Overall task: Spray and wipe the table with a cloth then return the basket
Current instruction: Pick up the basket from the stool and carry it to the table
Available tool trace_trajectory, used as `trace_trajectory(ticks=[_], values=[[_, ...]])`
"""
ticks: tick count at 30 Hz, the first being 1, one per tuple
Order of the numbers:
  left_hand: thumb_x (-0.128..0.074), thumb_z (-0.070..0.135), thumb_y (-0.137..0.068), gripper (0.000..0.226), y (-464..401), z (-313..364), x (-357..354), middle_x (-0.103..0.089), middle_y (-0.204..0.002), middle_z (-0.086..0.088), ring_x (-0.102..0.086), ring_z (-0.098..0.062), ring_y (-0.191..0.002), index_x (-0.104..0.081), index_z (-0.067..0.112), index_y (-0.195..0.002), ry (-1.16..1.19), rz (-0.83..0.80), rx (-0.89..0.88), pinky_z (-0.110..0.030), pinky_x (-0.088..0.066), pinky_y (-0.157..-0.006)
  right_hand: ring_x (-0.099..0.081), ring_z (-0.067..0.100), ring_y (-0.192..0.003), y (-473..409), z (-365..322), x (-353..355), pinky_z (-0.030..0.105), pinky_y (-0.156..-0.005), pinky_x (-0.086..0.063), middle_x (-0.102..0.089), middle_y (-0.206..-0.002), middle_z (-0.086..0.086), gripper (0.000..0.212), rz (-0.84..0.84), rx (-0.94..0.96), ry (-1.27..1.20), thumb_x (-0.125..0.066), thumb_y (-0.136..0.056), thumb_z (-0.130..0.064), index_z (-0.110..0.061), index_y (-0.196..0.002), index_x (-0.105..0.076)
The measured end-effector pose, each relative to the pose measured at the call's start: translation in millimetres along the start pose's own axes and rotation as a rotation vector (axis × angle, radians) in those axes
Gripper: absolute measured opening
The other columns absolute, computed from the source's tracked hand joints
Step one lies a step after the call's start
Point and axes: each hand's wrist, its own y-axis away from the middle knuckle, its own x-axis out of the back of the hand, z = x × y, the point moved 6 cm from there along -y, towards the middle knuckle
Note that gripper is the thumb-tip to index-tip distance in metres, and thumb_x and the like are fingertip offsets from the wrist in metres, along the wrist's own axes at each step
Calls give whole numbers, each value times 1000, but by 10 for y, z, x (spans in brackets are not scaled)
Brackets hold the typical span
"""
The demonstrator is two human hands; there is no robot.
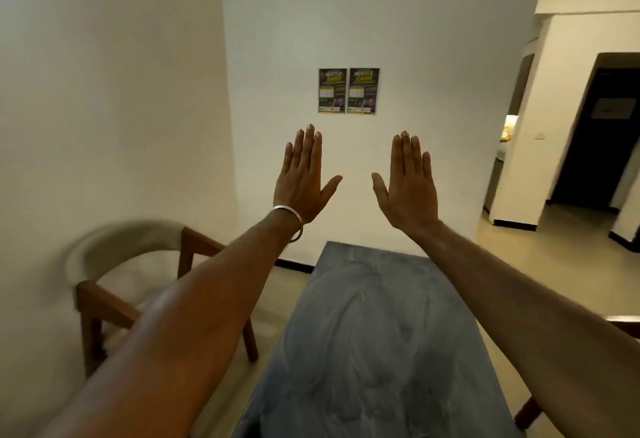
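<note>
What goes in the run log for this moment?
left hand open, raised | right hand open, raised | table smeared | basket, cloth, spray unseen

Two bare arms show, with no sleeves on them. The left hand (300,184) has a thin silver bangle (292,221) around the wrist. The right hand (408,188) wears nothing: no ring, no watch, no band. No gloves cover the fingers (309,144). The nails are short and plain.
</note>
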Motion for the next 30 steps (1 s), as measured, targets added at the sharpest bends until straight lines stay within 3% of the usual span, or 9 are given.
trace_trajectory(ticks=[6, 12, 18, 30], values=[[-24, 60, -96, 83, 690, -274, 237, 0, -161, -14, 1, -27, -149, -1, 4, -153, -76, -127, 115, -41, -7, -122, 4, 27, -155, 375, -353, -109, 43, -126, 0, -2, -168, 14, 76, -86, 48, -106, -30, -103, -48, -6, -160, -1], [-24, 62, -93, 84, 1359, -822, 615, 1, -162, -10, -3, -24, -149, 3, 8, -153, -103, -215, 260, -40, -7, -122, 4, 28, -155, 682, -914, -310, 45, -126, -3, -4, -168, 15, 78, -197, 98, -193, -24, -100, -52, -5, -159, -3], [-28, 60, -95, 84, 2056, -1647, 1121, 5, -162, -9, 4, -23, -149, 5, 9, -153, -187, -209, 415, -40, -1, -122, 6, 27, -155, 851, -1952, -541, 45, -126, -2, -2, -168, 14, 80, -275, 205, -271, -19, -99, -55, -5, -160, -2], [-19, 63, -92, 85, 3675, -3513, 2161, -3, -161, -12, -4, -22, -149, -1, 6, -153, -438, -277, 674, -42, -7, -122, -1, 29, -155, 1285, -4514, -1015, 45, -126, -5, -10, -167, 18, 77, -402, 386, -474, -33, -103, -50, -5, -159, -7]])
